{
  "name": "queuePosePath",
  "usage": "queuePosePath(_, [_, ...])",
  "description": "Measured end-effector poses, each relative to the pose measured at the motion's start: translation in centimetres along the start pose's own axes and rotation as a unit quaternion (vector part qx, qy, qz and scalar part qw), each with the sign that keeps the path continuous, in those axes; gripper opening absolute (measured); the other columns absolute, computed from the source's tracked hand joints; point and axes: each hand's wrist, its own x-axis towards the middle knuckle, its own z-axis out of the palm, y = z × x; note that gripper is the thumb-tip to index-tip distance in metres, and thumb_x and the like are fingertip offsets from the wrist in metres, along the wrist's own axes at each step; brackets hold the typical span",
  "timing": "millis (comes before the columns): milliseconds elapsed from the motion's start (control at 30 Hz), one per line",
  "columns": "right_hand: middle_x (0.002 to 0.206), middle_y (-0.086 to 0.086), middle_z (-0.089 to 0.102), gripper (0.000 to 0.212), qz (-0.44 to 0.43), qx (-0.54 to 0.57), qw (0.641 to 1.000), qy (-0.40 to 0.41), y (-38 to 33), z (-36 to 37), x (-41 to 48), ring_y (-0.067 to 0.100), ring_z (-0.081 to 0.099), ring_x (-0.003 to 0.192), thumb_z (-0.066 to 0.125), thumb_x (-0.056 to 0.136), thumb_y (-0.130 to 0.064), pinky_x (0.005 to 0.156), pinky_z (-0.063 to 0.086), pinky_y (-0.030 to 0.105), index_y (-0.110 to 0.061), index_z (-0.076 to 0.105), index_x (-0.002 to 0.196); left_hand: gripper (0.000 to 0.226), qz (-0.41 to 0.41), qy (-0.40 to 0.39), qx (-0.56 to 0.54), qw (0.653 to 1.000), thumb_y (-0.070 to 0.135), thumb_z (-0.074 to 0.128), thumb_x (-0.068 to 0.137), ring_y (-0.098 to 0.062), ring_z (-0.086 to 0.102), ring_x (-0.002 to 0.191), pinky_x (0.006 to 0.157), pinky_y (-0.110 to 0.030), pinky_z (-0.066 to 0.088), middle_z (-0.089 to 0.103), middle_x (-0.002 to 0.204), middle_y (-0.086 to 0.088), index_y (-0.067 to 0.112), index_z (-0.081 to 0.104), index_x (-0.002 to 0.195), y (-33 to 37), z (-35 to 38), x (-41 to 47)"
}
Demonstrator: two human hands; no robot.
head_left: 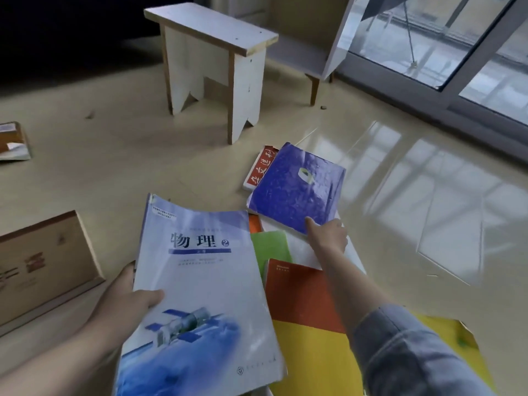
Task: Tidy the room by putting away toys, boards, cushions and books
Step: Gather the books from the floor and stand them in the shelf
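Note:
My left hand (125, 298) grips a pale blue textbook (200, 295) with a satellite picture on its cover, thumb on top, holding it above the floor. My right hand (328, 235) pinches the near edge of a dark blue book (297, 190) that lies on a pile on the floor, thumb on the cover. Under that book a red book (261, 167) with white lettering sticks out. Closer to me lie a green book (271, 250), an orange book (300, 292) and a yellow one (311, 355).
A white wooden stool (211, 61) stands on the tiled floor behind the pile. A brown wooden board (43, 264) lies at the left, and another book (13, 141) at the far left edge. A sliding glass door (457, 52) and a white cabinet leg (314, 87) are at the right rear.

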Motion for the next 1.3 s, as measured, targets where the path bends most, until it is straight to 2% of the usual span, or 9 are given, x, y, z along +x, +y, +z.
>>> queuePosePath(133, [0.127,0.019,0.051,0.073,0.043,-0.031,0.999,-0.007,-0.1,0.2,2.2,0.037,0.054,0.114,0.074,0.073,-0.052,0.091,0.048,0.041,-0.006,0.051,0.125,0.038,-0.006,-0.006,0.006,1.0,-0.007,0.06,0.084,-0.024,0.063,0.086,0.069,-0.032,0.047,0.067,0.095,-0.001,0.016,0.054,0.114,-0.1,0.1,1.0])
queuePosePath(300, [0.076,0.005,0.06,0.034,0.052,0.066,0.994,-0.075,-0.6,-0.4,2.7,0.025,0.062,0.077,0.084,0.068,-0.026,0.068,0.05,0.032,-0.012,0.055,0.079,0.038,-0.012,-0.008,0.012,1.0,-0.007,0.06,0.084,-0.022,0.063,0.084,0.064,-0.03,0.045,0.067,0.097,-0.003,0.017,0.054,0.114,-0.6,0.2,1.3])
queuePosePath(400, [0.095,0.01,0.068,0.035,0.022,0.153,0.985,-0.078,0.0,0.5,1.7,0.026,0.066,0.082,0.08,0.071,-0.023,0.079,0.056,0.038,-0.009,0.059,0.097,0.038,-0.008,-0.014,0.016,1.0,-0.006,0.06,0.084,-0.027,0.064,0.087,0.071,-0.035,0.049,0.068,0.098,-0.004,0.017,0.054,0.114,-0.5,0.0,1.2])
queuePosePath(533, [0.115,0.011,0.059,0.035,-0.046,0.294,0.953,-0.062,-1.8,-0.2,-0.9,0.019,0.064,0.069,0.059,0.087,-0.008,0.05,0.053,0.025,-0.006,0.046,0.12,0.037,-0.007,-0.029,0.017,0.999,-0.005,0.061,0.085,-0.03,0.065,0.087,0.076,-0.04,0.051,0.068,0.098,-0.006,0.017,0.053,0.113,-0.8,-0.5,1.2])
queuePosePath(667, [0.111,0.004,0.057,0.032,-0.182,0.292,0.938,-0.041,-4.3,-4.0,-4.8,0.021,0.065,0.072,0.049,0.091,0.0,0.05,0.055,0.023,-0.017,0.043,0.118,0.034,-0.034,-0.031,-0.001,0.999,-0.006,0.061,0.085,-0.033,0.066,0.082,0.074,-0.04,0.051,0.069,0.095,-0.01,0.012,0.054,0.113,-2.0,-1.7,0.0])
queuePosePath(833, [0.108,-0.001,0.063,0.041,-0.37,0.134,0.919,0.015,-4.0,-8.0,-11.5,0.024,0.063,0.079,0.045,0.088,-0.004,0.057,0.056,0.043,-0.03,0.048,0.12,0.028,-0.014,-0.023,0.002,1.0,-0.006,0.059,0.086,-0.024,0.062,0.074,0.059,-0.029,0.043,0.067,0.086,-0.005,0.013,0.055,0.106,-1.7,-4.8,-2.5])
queuePosePath(967, [0.092,0.009,0.064,0.036,-0.494,-0.063,0.866,0.05,-2.8,-9.4,-18.8,0.026,0.05,0.066,0.038,0.089,-0.023,0.054,0.035,0.029,-0.022,0.05,0.123,0.036,-0.011,-0.035,0.002,0.999,-0.004,0.06,0.084,-0.031,0.065,0.089,0.079,-0.039,0.052,0.068,0.104,-0.015,0.004,0.056,0.119,-2.9,-6.3,-3.0])
queuePosePath(1167, [0.102,0.007,0.065,0.061,-0.474,-0.287,0.828,-0.087,-1.2,-5.6,-29.5,0.033,0.063,0.083,0.044,0.089,-0.004,0.051,0.031,0.032,-0.027,0.026,0.142,0.05,-0.009,-0.028,-0.07,0.997,-0.003,0.056,0.082,-0.033,0.063,0.093,0.079,-0.041,0.053,0.064,0.111,-0.014,0.014,0.047,0.129,-4.8,-6.1,-3.6])
queuePosePath(1300, [0.115,0.008,0.057,0.065,-0.477,-0.337,0.795,-0.164,0.1,-1.2,-33.9,0.034,0.061,0.091,0.043,0.084,-0.001,0.047,0.02,0.033,-0.02,0.019,0.141,0.034,-0.032,-0.003,-0.095,0.995,0.021,0.062,0.083,-0.031,0.064,0.09,0.084,-0.045,0.053,0.066,0.099,-0.008,0.015,0.057,0.116,-5.2,-6.4,-3.3])
